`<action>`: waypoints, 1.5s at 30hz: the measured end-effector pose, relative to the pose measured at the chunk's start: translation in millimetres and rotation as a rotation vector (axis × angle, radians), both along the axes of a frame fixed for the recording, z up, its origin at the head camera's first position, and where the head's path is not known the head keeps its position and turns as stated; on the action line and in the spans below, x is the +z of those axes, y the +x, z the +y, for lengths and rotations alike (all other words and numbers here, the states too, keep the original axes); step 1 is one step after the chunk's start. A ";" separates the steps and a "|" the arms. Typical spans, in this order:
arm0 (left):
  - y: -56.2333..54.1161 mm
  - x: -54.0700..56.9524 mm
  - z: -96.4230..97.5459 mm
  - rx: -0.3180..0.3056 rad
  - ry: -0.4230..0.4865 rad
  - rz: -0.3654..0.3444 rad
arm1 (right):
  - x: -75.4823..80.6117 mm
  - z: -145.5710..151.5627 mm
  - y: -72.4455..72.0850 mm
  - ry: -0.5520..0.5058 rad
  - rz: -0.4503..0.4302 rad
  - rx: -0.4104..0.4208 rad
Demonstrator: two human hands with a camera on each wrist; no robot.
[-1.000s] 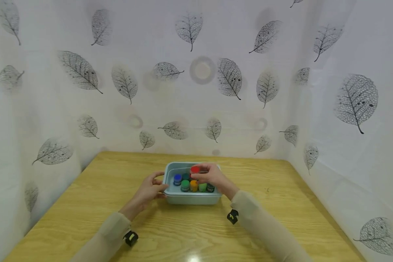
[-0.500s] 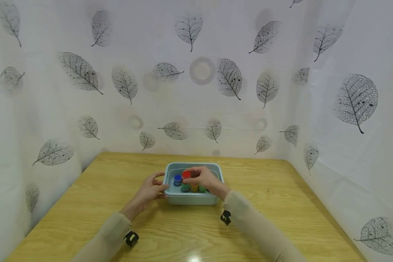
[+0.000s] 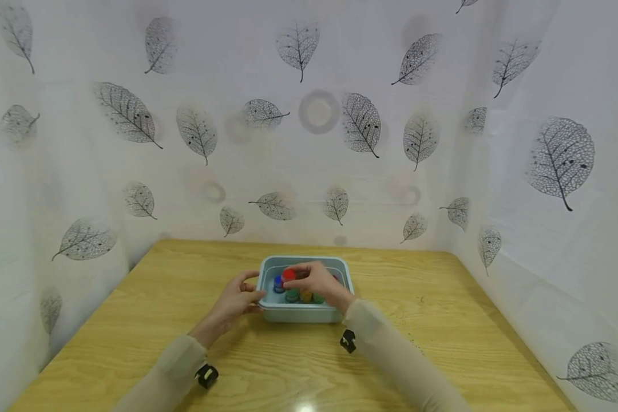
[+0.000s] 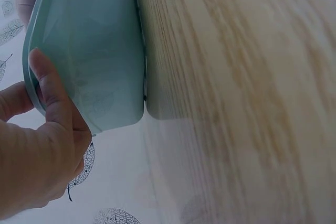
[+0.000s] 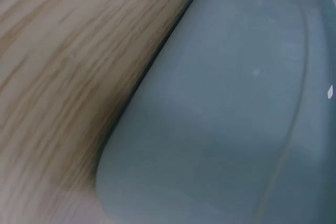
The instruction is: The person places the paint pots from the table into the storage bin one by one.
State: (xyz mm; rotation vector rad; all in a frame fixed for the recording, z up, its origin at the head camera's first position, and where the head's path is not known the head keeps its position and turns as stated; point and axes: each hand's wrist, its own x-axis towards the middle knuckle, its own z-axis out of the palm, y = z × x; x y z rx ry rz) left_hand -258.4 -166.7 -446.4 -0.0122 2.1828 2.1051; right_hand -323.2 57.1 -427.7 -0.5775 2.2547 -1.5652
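Observation:
A pale blue-green plastic tub stands on the table with small paint jars inside. My left hand grips the tub's left rim, thumb and fingers on either side of it, as the left wrist view also shows at the rim. Over the tub, my right hand pinches a small red-lidded jar between thumb and fingers. Just left of it is a blue-lidded jar. Nearer the front wall sit a green jar and an orange one. The right hand covers part of the tub's inside.
The wooden table extends around the tub. A white curtain with leaf prints hangs behind it and along both sides. In the right wrist view, the tub's outer wall fills most of the picture.
My right hand has moved left inside the tub with the red-lidded jar, bringing it down beside the blue-lidded one. My left hand has kept its grip on the rim.

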 end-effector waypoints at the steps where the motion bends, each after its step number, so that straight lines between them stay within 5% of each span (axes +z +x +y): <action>1: -0.2 -0.3 -0.1 -0.001 0.002 0.000 | -0.5 -1.2 -0.3 0.006 0.006 -0.002; 32: 1.1 -0.2 -0.3 0.003 0.012 -0.003 | -6.3 -30.8 -6.9 0.341 0.244 0.057; 45: 1.8 0.6 -1.9 -0.007 0.004 0.006 | -7.1 -34.7 -6.1 0.353 0.222 0.045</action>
